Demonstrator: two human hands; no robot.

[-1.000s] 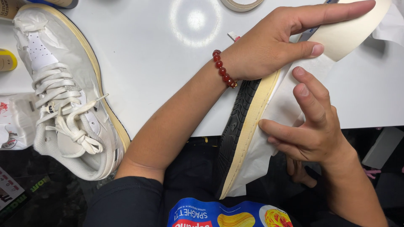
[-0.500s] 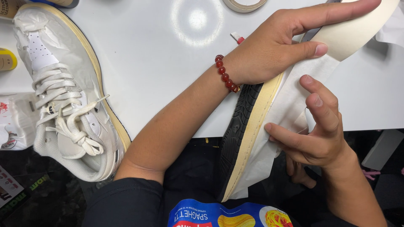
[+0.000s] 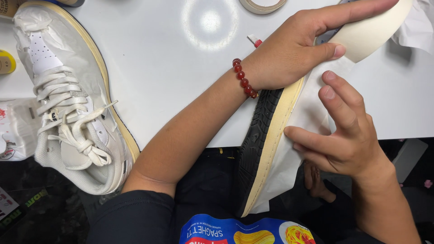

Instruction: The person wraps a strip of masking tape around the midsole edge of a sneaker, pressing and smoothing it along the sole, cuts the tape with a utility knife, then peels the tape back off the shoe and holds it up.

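While my left hand lies clenched over the toe end of the shoe, thumb and forefinger pinching its cream rim against the white bench, I see the shoe turned on its side, half on the bench and half hanging over the edge toward my lap. Its black treaded sole faces left, the yellowed cream sidewall runs up the middle, and white masking tape or paper covers the upper on the right. My right hand rests on that white covering, released rather than gripping, fingers spread and the fingertips pressing flat just beside the cream sidewall. A bracelet of red beads circles my left wrist. Well apart to the left, a second sneaker lies on the bench, its upper likewise wrapped in white, laces tied, heel overhanging the edge. Near the far edge of the bench sits a roll of tape, partly cut off by the frame, and a small red and white scrap lies just beside my left hand. Crumpled white paper shows at the right corner. A blue printed packet sits in my lap, below the shoe's heel.
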